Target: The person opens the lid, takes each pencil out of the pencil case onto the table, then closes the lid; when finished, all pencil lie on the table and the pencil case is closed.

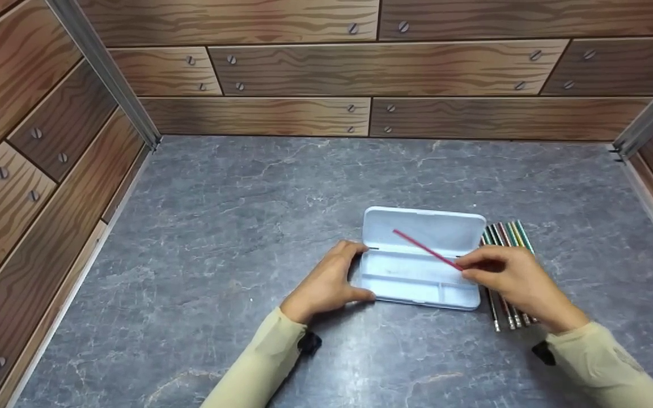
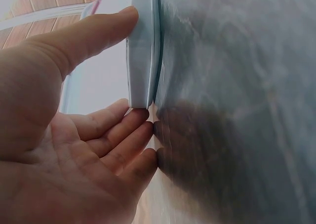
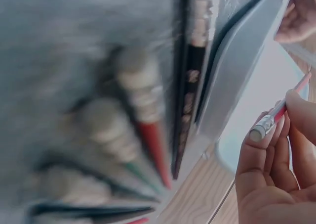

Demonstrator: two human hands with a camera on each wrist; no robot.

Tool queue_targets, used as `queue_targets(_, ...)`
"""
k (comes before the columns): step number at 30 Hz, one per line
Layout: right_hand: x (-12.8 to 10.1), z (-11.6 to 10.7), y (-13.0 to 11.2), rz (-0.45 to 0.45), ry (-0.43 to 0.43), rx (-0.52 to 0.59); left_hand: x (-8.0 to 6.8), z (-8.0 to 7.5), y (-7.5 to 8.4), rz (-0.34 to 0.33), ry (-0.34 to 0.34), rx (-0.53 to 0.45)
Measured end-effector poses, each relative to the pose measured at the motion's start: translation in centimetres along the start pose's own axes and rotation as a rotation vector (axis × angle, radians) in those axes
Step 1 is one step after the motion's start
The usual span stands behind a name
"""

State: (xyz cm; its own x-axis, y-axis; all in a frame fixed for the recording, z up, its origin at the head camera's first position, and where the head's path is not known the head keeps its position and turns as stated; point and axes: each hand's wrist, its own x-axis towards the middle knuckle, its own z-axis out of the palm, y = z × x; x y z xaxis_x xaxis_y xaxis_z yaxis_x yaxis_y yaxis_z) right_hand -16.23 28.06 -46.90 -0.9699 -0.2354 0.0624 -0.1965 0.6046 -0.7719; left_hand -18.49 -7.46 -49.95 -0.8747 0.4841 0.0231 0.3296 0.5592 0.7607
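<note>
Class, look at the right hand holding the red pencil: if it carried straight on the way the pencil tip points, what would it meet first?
Most likely the raised lid of the open pale blue pencil case: the red pencil in the right hand already slants across it, though depth is unclear.

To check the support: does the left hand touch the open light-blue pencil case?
Touching. The left wrist view shows the left hand with thumb against the light-blue pencil case.

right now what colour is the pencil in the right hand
Red, with a silver ferrule; the pencil shows best in the head view, held over the open case.
</note>
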Motion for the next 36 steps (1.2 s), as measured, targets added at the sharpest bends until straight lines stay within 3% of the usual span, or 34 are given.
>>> queue_targets(12, -3.4, -5.5, 3.4, 0.149, 0.191, 0.104, 0.0, 0.0, 0.1, -0.021, -0.010, 0.003)
queue_targets(18, -4.5, -7.5, 5.8, 0.289, 0.306, -0.068, 0.0, 0.0, 0.1, -0.019, -0.006, 0.002)
queue_targets(24, -5.6, -8.2, 7.3, 0.383, 0.275, -0.218, 0.0, 0.0, 0.2, -0.018, -0.009, 0.002)
queue_targets(32, -5.1, -8.2, 7.1, 0.398, 0.209, -0.340, 0.0, 0.0, 0.1, -0.023, -0.006, 0.006)
queue_targets(36, -4.8, -8.1, 7.2, 0.409, 0.170, -0.340, 0.0, 0.1, 0.1, -0.026, -0.008, 0.003)
